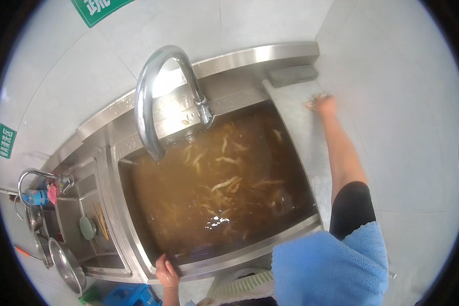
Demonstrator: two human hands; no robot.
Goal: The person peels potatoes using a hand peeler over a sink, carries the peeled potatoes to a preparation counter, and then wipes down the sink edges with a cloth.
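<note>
A stainless steel sink full of murky brown water lies in front of me. Pale, curled strips of food float in it, mostly around the middle. At the sink's near left corner, my left hand grips the metal rim, its fingertips over the inner edge. My right arm reaches far out past the sink's right side. There my right hand is closed, low over a pale surface, with whitish scraps showing at its fingers; what they are is too small to tell.
A chrome gooseneck tap arches over the sink's left part. A grey block lies at the back right. On the left, a second sink holds a green bowl and chopsticks. A steel basin and blue crate stand nearby.
</note>
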